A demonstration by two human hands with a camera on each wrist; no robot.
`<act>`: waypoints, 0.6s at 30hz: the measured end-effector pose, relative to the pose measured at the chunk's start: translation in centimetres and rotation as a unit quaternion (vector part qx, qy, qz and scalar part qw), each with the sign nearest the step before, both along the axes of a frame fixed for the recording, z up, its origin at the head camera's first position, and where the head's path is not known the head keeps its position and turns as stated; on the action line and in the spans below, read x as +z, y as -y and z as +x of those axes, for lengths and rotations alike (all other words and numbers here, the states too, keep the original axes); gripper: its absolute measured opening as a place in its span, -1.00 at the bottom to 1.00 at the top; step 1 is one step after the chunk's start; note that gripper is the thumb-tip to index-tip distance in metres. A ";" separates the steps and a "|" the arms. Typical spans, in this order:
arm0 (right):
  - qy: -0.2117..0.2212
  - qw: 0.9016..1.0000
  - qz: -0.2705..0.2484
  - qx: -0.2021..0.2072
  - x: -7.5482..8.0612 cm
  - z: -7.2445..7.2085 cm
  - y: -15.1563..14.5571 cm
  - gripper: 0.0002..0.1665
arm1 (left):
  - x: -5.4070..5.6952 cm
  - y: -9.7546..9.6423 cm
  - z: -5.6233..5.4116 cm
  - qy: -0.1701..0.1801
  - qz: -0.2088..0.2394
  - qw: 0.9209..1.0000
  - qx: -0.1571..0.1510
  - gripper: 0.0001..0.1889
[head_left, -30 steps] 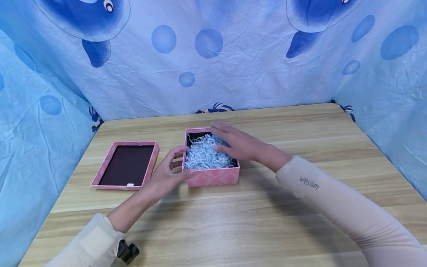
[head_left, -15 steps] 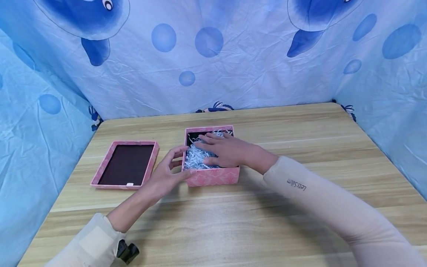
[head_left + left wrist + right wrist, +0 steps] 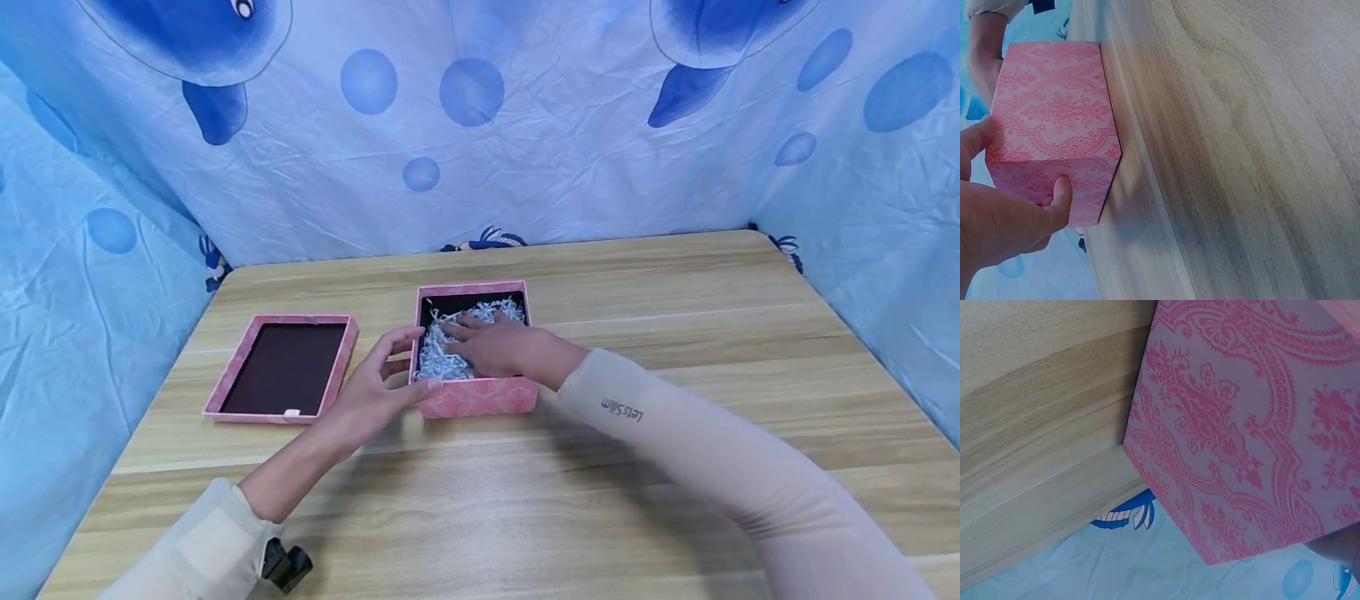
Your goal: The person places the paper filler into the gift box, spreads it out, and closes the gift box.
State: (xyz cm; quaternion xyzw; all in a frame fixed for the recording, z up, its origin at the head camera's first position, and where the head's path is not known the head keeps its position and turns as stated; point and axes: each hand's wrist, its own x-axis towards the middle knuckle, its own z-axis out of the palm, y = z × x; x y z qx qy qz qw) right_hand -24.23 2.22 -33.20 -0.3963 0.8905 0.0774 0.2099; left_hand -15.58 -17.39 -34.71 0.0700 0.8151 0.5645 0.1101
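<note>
A pink patterned box [image 3: 480, 398] with a dark lining stands uncovered on the table in the head view. Light blue shredded paper [image 3: 438, 354] lies inside. My left hand [image 3: 372, 398] holds the box at its near left corner, thumb at the front rim and fingers along the left side. In the left wrist view the fingertips touch the outer walls of the pink box [image 3: 1054, 100]. My right hand [image 3: 498, 348] reaches inside over the near right part, palm down with spread fingers pressing on the paper. The right wrist view shows mostly the box's outer wall [image 3: 1222, 437].
Left of the box lies its pink-rimmed lid [image 3: 342, 367], dark inside facing up, with a small white tag [image 3: 292, 412] on the near edge. Behind the wooden table [image 3: 480, 508] hangs a blue curtain [image 3: 562, 167] with printed dolphins.
My right hand has moved from the box's far right rim toward the near left and down onto the shredded paper, which sits lower. My left hand has stayed in place.
</note>
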 end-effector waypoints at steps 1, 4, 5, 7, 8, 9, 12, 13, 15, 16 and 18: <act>0.001 1.000 0.000 0.001 0.0 0.0 0.0 -0.34 | 0.0 0.0 0.0 0.000 -0.001 1.000 0.000 -0.24; 0.003 1.000 0.000 0.002 0.0 0.0 0.0 -0.34 | 0.1 -0.1 0.0 0.002 -0.004 1.000 0.001 -0.24; 0.003 1.000 -0.001 0.001 0.0 0.0 0.0 -0.33 | 0.1 -0.1 0.0 0.001 -0.005 1.000 0.001 -0.24; 0.000 1.000 0.000 0.001 0.1 0.0 -0.1 -0.32 | 0.1 -0.1 0.0 0.001 -0.005 1.000 0.002 -0.24; 0.000 1.000 -0.001 0.001 0.2 0.0 -0.1 -0.31 | 0.1 -0.1 0.0 0.001 -0.005 1.000 0.001 -0.24; -0.002 1.000 -0.004 0.000 0.4 0.0 -0.2 -0.30 | 0.1 -0.1 0.0 0.002 -0.004 1.000 0.000 -0.24; -0.005 1.000 -0.017 -0.004 1.2 0.1 -0.4 -0.24 | 0.1 -0.1 0.0 0.007 -0.004 1.000 -0.002 -0.23; -0.007 1.000 -0.023 -0.005 1.5 0.1 -0.5 -0.21 | 0.1 -0.1 0.0 0.008 -0.003 1.000 -0.002 -0.23; -0.006 0.999 -0.038 -0.008 2.2 0.3 -0.8 -0.16 | 0.1 -0.1 0.0 0.009 -0.003 1.000 -0.001 -0.24; -0.006 0.999 -0.042 -0.009 2.5 0.3 -1.0 -0.14 | 0.1 -0.1 0.0 0.009 -0.003 1.000 -0.001 -0.24; -0.004 0.999 -0.049 -0.015 3.1 0.5 -1.3 -0.10 | 0.1 -0.1 0.0 0.008 -0.001 1.000 -0.001 -0.24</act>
